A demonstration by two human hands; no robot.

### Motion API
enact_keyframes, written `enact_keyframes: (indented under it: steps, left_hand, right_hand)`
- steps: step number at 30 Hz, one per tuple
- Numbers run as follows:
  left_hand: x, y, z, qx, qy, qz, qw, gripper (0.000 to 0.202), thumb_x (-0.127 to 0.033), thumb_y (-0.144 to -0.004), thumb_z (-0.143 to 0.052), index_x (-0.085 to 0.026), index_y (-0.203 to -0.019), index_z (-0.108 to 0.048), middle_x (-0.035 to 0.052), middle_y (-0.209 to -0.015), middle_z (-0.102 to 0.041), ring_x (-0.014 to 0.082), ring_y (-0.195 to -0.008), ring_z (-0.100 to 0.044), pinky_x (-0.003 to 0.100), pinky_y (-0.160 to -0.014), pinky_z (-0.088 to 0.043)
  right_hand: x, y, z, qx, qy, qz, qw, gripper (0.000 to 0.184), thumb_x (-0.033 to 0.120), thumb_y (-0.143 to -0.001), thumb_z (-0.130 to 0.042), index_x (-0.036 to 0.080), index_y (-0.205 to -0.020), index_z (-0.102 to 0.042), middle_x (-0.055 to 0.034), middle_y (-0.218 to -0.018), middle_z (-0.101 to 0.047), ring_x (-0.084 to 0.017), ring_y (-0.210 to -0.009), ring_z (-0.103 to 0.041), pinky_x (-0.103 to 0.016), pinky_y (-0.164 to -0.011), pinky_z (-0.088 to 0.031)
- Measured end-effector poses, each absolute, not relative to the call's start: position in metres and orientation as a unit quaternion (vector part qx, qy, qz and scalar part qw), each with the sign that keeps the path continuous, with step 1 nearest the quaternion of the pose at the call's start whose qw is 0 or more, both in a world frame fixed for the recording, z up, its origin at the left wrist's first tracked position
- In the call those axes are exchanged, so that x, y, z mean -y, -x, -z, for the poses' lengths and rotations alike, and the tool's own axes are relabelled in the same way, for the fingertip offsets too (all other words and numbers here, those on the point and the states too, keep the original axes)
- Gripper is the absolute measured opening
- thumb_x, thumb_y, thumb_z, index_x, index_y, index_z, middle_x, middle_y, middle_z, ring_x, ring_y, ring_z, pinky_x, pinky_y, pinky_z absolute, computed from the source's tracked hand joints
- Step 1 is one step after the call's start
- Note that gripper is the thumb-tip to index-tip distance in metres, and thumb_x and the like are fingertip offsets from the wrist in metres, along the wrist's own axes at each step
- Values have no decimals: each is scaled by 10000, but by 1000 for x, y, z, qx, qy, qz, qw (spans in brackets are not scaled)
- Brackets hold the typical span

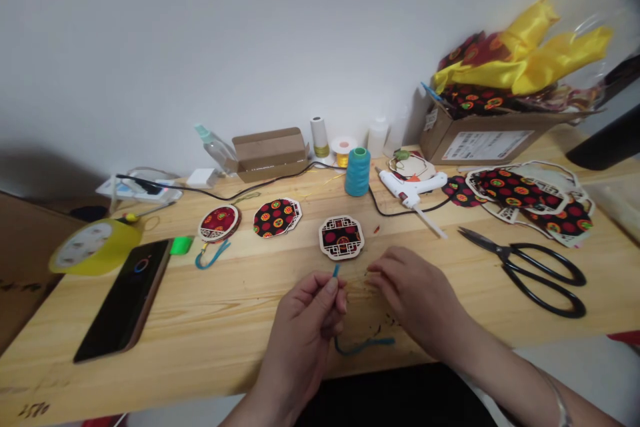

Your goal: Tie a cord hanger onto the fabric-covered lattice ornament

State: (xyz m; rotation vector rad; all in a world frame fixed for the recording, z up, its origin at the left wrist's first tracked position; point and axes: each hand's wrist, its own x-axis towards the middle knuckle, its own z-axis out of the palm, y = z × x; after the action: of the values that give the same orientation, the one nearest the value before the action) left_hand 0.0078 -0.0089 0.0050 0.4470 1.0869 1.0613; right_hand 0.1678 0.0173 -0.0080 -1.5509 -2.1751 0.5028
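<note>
My left hand (315, 307) is closed on a blue tassel (364, 345); its top end pokes up between thumb and forefinger, and its strands trail below onto the wood. To its right, my right hand (413, 290) has its fingertips pinched together. A faint yellowish thread seems to run between the hands, but what the right fingertips hold is too small to make out. Just beyond both hands lies a wooden lattice-framed pendant (342, 237) with dark patterned fabric. Farther left are an octagonal fabric piece (277, 218) and a round pendant (219, 223) with a blue tassel.
Black-handled scissors (525, 270) lie at right, below a stack of fabric pieces (520, 190). A white glue gun (411, 185) and a teal thread cone (357, 172) stand behind. A phone (125, 300) and yellow tape roll (97, 247) are left. A cardboard box (480, 140) sits back right.
</note>
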Motion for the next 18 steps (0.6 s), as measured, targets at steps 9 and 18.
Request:
enact_keyframes:
  steps: [9,18]
  left_hand:
    - [11,-6,-6,-479,-186,-500,698,93,-195,-756,-630,-107,-732,-647,-21,-579,-526,17,-450,-320,156,-427,-217]
    - [10,-5,-5,-478,-185,-500,698,95,-197,-750,-639,-106,-733,-665,-12,-601,-544,13,-445,-323,159,-430,-227]
  right_hand:
    - [-1,-144,16,829,554,4,77,166,15,-706,-533,159,-656,-599,-89,-677,-590,-237,-650,-538,-337,-564,-368]
    - [-25,-180,7,766,628,-105,92,152,106,-794,-502,174,-708,-607,-45,-740,-614,-194,-722,-579,-293,-621,-405]
